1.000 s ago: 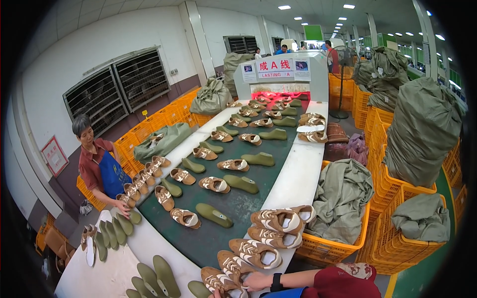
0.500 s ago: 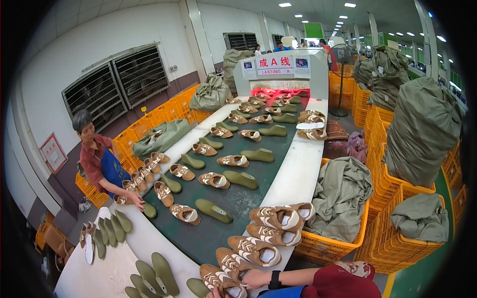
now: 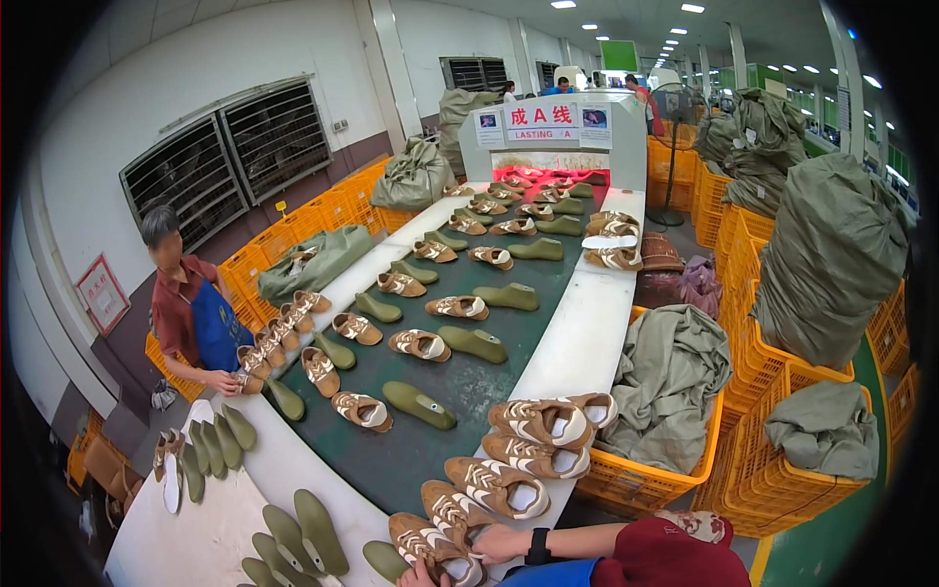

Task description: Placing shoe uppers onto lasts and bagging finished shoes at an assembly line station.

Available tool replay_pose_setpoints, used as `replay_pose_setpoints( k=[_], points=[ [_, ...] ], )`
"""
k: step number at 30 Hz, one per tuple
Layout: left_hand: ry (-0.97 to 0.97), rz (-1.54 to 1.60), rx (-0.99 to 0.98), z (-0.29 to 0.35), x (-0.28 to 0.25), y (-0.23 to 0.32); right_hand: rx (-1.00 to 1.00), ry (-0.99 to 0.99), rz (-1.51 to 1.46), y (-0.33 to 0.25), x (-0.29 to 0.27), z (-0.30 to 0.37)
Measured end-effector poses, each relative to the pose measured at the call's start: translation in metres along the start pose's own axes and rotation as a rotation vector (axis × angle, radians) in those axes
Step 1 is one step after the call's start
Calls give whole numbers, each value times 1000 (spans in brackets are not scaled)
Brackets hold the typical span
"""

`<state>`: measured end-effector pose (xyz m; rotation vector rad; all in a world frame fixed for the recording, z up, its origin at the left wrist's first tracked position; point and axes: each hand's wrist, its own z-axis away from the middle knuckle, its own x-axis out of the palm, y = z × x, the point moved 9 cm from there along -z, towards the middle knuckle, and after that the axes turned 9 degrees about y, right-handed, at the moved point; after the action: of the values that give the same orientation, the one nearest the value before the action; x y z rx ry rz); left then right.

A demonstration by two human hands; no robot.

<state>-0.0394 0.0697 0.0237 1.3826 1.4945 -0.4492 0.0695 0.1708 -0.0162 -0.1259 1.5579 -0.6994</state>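
At the bottom edge, my left hand (image 3: 419, 575) has its fingers closed on the nearest brown sneaker (image 3: 430, 550), which has cream stripes. My right hand (image 3: 499, 542), with a black band at the wrist, grips the heel end of that sneaker; some fingertips are hidden. Beyond it, more brown sneakers (image 3: 499, 486) stand in a row along the right ledge. A green shoe last (image 3: 386, 561) lies just left of my left hand. Several green lasts (image 3: 321, 533) rest on the white table further left.
The dark green conveyor belt (image 3: 469, 391) carries sneakers and lasts in rows. Across it, a co-worker in a blue apron (image 3: 217, 328) touches a sneaker (image 3: 248, 383) on the left ledge. Orange crates (image 3: 646, 479) with grey-green cloths and sacks (image 3: 831, 264) stand at right.
The co-worker's hand has drawn back left from a green last at the belt's edge to a sneaker on the ledge, and their head has lifted. My hands stay at the same sneaker.
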Motion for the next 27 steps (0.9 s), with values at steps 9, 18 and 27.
replay_pose_setpoints(
  k=[9,18,27],
  points=[
    [-33,-61,-14,-2,2,1,7,13,2,-2,-1,0],
    [-121,-155,-12,-14,19,-5,-1,-21,36,2,8,-2],
    [-13,-129,44,-12,19,-5,-7,5,40,1,6,-2]
  ],
)
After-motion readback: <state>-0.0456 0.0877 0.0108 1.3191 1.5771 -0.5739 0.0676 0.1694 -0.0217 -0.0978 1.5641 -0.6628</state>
